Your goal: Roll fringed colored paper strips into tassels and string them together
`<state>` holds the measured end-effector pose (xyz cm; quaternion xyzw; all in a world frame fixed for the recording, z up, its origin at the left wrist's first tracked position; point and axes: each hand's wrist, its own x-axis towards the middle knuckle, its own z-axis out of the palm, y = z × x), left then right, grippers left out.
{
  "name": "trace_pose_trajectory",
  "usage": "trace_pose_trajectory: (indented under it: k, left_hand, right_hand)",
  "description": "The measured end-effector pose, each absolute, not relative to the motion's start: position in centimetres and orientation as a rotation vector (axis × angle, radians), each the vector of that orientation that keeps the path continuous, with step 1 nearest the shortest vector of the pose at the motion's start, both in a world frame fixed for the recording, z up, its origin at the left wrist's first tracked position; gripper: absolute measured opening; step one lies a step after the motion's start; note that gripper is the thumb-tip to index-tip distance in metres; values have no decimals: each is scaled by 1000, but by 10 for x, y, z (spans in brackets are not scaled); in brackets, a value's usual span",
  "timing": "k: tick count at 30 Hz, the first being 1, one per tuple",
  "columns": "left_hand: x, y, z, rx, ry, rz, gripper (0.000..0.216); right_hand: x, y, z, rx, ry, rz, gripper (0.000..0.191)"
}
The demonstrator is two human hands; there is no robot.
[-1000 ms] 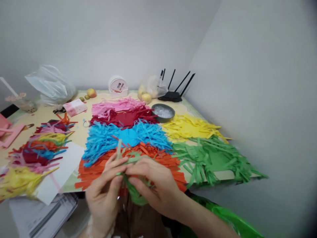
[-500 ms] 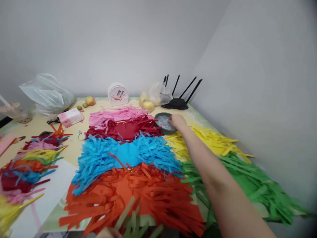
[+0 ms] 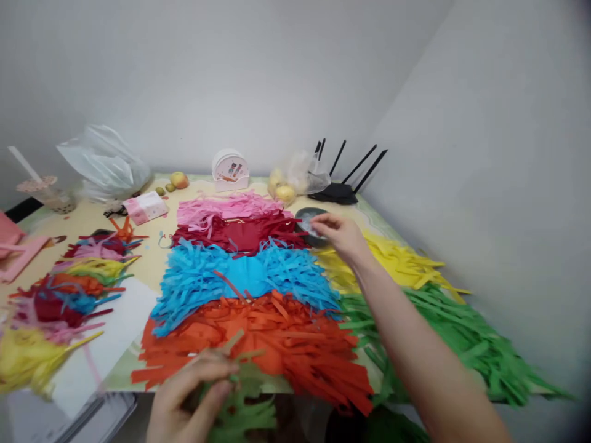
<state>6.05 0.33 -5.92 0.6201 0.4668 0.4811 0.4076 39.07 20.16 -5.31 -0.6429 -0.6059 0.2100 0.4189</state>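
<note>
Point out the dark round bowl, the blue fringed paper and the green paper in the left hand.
Dark round bowl [image 3: 316, 242], head view: front wall.
Blue fringed paper [image 3: 247, 277], head view: smooth centre.
Held green paper [image 3: 250, 413], head view: lower fringe.

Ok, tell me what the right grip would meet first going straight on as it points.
Probably the dark grey bowl; the right grip overlaps it in view, though its height is unclear.

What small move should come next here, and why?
Probably bring the right hand over to the olive-green paper: that hand hovers pinched at the bowl, though whether it holds anything is unclear, while the left hand grips that paper away from the bowl.
</note>
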Motion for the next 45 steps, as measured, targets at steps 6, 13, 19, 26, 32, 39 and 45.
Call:
trace_pose_trajectory:
  k: [6, 13, 19, 26, 32, 39, 45]
  left_hand:
    - [86, 7, -45, 1515, 1295, 1480, 5]
    - [80, -18, -45, 1499, 1231, 1396, 8]
    - [72, -37, -47, 1541, 1242, 1377, 8]
    - [62, -49, -47, 1954, 1340, 1312, 8]
    - [61, -51, -49, 2017, 1345, 1210, 10]
    - [64, -51, -59, 1659, 1299, 1285, 7]
    - [69, -53, -69, 1295, 1267, 1475, 9]
  right_hand:
    - [272, 68, -60, -881, -1224, 1290, 25]
    - [223, 11, -61, -728, -1057, 1365, 19]
    - [210, -19, -71, -798, -1082, 1218, 9]
    - [207, -36, -72, -904, -1162, 1083, 4]
    - [209, -38, -77, -966, -1172, 1119, 15]
    - [209, -38, -75, -958, -1220, 1110, 13]
    - [207, -38, -73, -972, -1427, 941, 8]
